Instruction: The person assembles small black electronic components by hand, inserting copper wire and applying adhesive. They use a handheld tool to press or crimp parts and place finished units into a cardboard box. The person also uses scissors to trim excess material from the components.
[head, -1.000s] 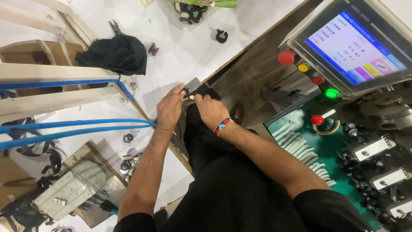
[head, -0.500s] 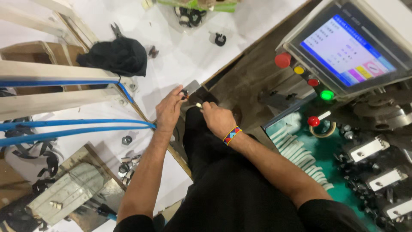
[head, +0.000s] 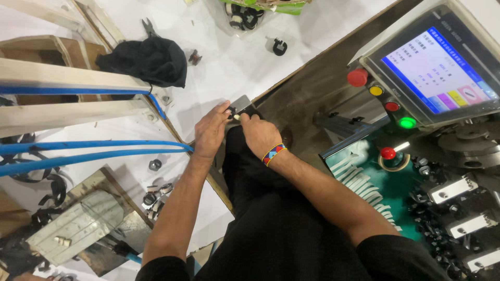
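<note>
Seen from above my own chest, black shirt filling the bottom of the view, both my bare forearms reach forward and meet at the edge of the white table [head: 234, 67]. My left hand [head: 211, 132] closes its thumb and fingers on a small flat grey metal plate [head: 240, 104], which sits right at the table's corner, tilted, its far end pointing away from me. My right hand [head: 259, 134], a beaded wristband [head: 273, 154] at the wrist, pinches a tiny pale piece [head: 236, 117] between thumb and forefinger, pressed against the near edge of the plate; what that piece is I cannot tell at this size. The two hands touch at the fingertips.

To my left, blue hoses [head: 94, 151] run across pale wooden rails [head: 62, 75], with loose nuts and dark rings [head: 153, 195] scattered on the white surface below them. To my right, a green machine bed [head: 396, 182] carries metal clamps [head: 450, 188] and a red knob [head: 387, 153].

Farther off, a control panel with a lit screen [head: 442, 70] stands above red, yellow and green buttons [head: 376, 90]. A crumpled black cloth [head: 148, 60] lies on the table beyond my hands, pliers [head: 148, 26] just behind it, and a small black part [head: 279, 47] near the far edge.
</note>
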